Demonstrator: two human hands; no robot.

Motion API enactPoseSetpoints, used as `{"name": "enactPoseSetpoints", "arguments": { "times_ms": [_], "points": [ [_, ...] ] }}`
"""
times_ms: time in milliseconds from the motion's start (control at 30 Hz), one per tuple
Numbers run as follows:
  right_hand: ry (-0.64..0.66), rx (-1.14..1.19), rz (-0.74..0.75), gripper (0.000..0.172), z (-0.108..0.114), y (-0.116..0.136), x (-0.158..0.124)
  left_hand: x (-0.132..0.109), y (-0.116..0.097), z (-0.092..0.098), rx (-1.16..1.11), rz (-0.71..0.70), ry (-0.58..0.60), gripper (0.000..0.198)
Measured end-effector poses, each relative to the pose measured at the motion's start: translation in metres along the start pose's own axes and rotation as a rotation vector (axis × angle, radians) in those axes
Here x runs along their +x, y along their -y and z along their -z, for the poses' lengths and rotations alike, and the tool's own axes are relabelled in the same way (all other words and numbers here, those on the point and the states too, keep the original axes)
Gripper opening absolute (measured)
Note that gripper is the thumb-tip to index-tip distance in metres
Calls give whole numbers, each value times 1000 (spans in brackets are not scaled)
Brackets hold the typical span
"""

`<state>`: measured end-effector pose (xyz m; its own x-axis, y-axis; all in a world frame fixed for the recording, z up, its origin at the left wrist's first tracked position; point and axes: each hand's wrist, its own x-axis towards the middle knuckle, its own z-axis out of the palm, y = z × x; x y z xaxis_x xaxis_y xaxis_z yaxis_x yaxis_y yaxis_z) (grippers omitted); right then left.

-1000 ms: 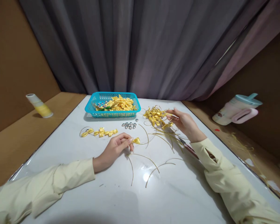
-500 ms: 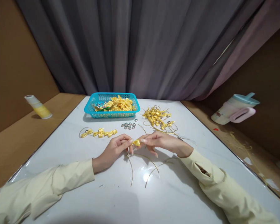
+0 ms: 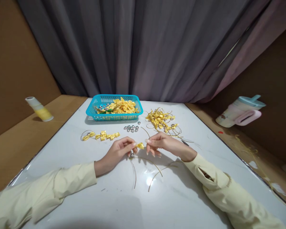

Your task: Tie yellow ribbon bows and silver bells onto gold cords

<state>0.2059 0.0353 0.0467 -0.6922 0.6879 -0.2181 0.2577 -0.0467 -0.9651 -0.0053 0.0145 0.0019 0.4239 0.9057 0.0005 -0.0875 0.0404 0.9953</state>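
Thumb and fingers of my left hand (image 3: 118,152) are closed on a small yellow satin ribbon bow (image 3: 140,146), whose loop sticks out to the right. Below those fingers hangs a silver bead (image 3: 132,154), with a thin cord (image 3: 135,176) trailing down to the table. Just right of the bow, a small gap away, my right hand (image 3: 164,143) has its thumb and index finger pinched together. Whatever is in that pinch is too small to make out. Loose gold cords (image 3: 154,178) lie on the white table (image 3: 105,206) under the hands.
A blue basket (image 3: 114,117) of yellow bows stands at the back. In front of it lie several silver beads (image 3: 131,128). Finished-looking bows (image 3: 103,135) lie left, a tangled pile of bows and cords (image 3: 158,119) right. A ribbon spool (image 3: 41,112) and lidded cup (image 3: 238,111) flank the table.
My right hand has drawn slightly right, off the bow, leaving a small gap. The bow stays in my left hand, and the bead below has risen a little.
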Motion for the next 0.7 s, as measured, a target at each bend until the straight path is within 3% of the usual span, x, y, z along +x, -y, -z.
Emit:
{"name": "enactPoseSetpoints", "arguments": {
  "times_ms": [267, 567, 700],
  "points": [
    [-139, -92, 5, 46, -7, 7, 0, -2, -2, 0, 57, 8, -1, 23],
    [-351, -468, 17, 45, -8, 1, 4, -1, 0, 0, 78, 62, -22, 29],
    [-383, -566, 54, 43, -7, 0, 5, -1, -1, -1, 60, 79, -30, 31]
  ]
}}
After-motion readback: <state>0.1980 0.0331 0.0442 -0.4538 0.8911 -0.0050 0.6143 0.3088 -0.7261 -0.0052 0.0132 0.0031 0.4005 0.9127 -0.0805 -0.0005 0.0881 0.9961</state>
